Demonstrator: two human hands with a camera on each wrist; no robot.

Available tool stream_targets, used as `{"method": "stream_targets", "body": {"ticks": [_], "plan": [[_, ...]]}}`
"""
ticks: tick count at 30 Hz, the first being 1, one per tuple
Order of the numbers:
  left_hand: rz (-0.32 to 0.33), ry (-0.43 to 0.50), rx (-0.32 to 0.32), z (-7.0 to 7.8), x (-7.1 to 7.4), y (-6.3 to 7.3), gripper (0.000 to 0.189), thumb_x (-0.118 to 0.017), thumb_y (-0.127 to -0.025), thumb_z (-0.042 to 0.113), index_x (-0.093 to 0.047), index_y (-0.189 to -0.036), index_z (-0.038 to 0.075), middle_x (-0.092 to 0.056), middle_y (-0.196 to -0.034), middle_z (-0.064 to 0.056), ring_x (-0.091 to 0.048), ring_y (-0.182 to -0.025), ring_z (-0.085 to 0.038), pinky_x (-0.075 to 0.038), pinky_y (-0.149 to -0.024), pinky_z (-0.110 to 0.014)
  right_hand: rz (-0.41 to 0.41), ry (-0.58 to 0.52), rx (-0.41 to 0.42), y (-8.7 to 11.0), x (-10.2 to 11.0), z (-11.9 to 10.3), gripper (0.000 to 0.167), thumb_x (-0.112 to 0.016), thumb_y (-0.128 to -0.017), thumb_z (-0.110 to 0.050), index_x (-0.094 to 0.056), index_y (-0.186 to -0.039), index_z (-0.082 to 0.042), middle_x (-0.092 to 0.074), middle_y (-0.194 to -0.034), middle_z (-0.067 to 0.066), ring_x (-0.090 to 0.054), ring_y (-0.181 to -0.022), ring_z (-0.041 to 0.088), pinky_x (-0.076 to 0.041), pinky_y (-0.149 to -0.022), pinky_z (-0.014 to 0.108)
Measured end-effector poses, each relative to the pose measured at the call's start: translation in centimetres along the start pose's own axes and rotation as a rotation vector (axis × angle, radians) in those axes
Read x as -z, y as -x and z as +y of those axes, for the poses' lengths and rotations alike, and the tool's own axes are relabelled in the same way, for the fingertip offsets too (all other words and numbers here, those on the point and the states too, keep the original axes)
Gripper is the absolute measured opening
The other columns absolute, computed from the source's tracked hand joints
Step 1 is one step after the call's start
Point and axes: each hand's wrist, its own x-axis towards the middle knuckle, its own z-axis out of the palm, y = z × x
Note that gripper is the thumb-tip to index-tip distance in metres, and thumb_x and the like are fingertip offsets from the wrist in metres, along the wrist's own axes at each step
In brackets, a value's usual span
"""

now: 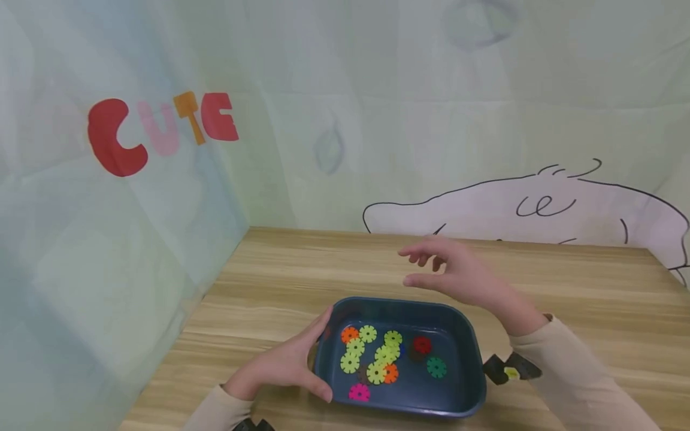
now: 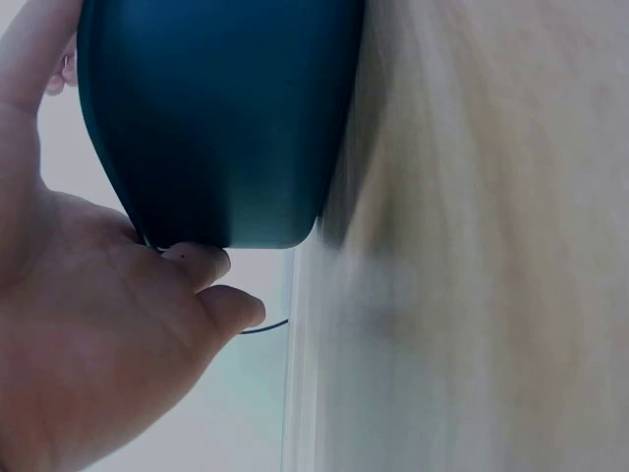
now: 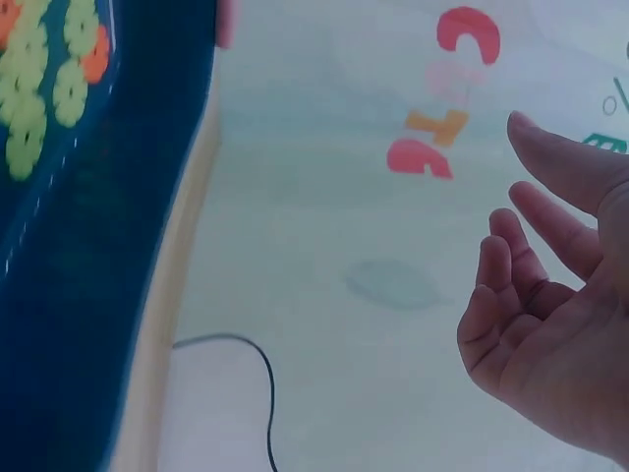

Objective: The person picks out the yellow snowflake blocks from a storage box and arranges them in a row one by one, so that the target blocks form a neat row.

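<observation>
On worktop: tray w/ notched discs. L hand grips tray's L end; R hand empty, fingers loosely bent, nr far rim. Risk: uneven L pull may spill discs.

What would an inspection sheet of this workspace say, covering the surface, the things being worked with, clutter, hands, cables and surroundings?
Surface: wood-grain table, light brown.
Job's things: dark blue tray on the table; inside it, notched discs, mostly yellow-green, with orange, red, pink and dark green ones, some overlapping.
Clutter: nothing seen.
Hands: left hand holds the tray's left end; right hand is raised near the tray's far side, fingers bent, holding nothing.
Cables: nothing seen.
Surroundings: pale backdrop with coloured letters spelling CUTE and a black-outlined drawing behind the table.
</observation>
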Motion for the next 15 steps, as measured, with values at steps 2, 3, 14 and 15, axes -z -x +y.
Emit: {"method": "stream_targets", "body": {"ticks": [2, 3, 14, 15], "plan": [[-0.003, 0.000, -0.001, 0.0, 0.0, 0.0, 0.135, -0.088, -0.066, 0.041, 0.010, -0.155, 0.012, 0.007, -0.160, -0.019, 0.001, -0.146, -0.038, -0.009, -0.114, -0.060, -0.020, -0.019, 0.052, -0.4, -1.0, -0.1, 0.041, -0.079, -0.081, -0.022, -0.067, -0.119, -0.011, -0.064, -0.101, -0.003, -0.055, -0.092, 0.014, -0.050, -0.076, 0.032], [-0.004, 0.001, -0.003, 0.0, 0.0, 0.0, 0.135, -0.088, -0.066, 0.041, 0.010, -0.155, 0.012, 0.007, -0.160, -0.019, 0.001, -0.146, -0.038, -0.009, -0.114, -0.060, -0.035, -0.028, 0.074, -0.6, -1.5, -0.1, 0.041, -0.079, -0.081, -0.022, -0.067, -0.119, -0.012, -0.064, -0.101, -0.004, -0.055, -0.092, 0.013, -0.050, -0.075, 0.033], [-0.024, 0.008, -0.028, -0.1, 0.1, -0.1, 0.133, -0.087, -0.069, 0.040, 0.011, -0.154, 0.009, 0.007, -0.160, -0.019, -0.004, -0.146, -0.038, -0.010, -0.114, -0.061, -0.369, -0.124, 0.165, -1.3, -7.5, 1.3, 0.038, -0.076, -0.084, -0.023, -0.067, -0.120, -0.012, -0.064, -0.109, 0.001, -0.058, -0.096, 0.021, -0.052, -0.079, 0.037], [-0.024, 0.008, -0.028, -0.1, 0.1, -0.1, 0.133, -0.086, -0.069, 0.041, 0.011, -0.154, 0.010, 0.006, -0.160, -0.019, -0.004, -0.146, -0.038, -0.010, -0.114, -0.061, -0.399, -0.120, 0.171, -1.3, -7.9, 1.4, 0.038, -0.076, -0.084, -0.022, -0.067, -0.119, -0.012, -0.064, -0.109, 0.001, -0.058, -0.097, 0.021, -0.052, -0.079, 0.037]]}}
